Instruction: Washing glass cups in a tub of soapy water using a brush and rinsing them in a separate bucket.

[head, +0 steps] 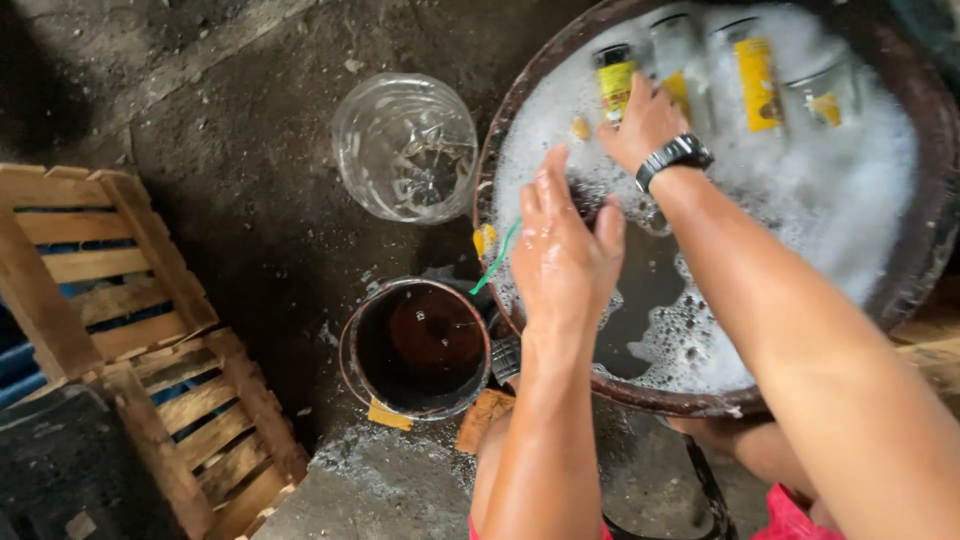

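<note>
Light: dim, soft daylight, brightest on the foam (850, 190) at upper right | Shadows: ground (250, 230) dark, lower-left corner nearly black | Glare: wet shine on the glass jar (405, 147) | Blur: bottles (757, 82) at top smeared, forearm at right soft | Edges: wide-angle bending of the crates (120, 290)

The dark, wet earthen floor (260, 200) carries a wide foam-filled basin (905, 270) at right. A clear glass jar (405, 147) sits far, a small dark bucket (415, 350) near, wooden pallets (130, 330) left.
</note>
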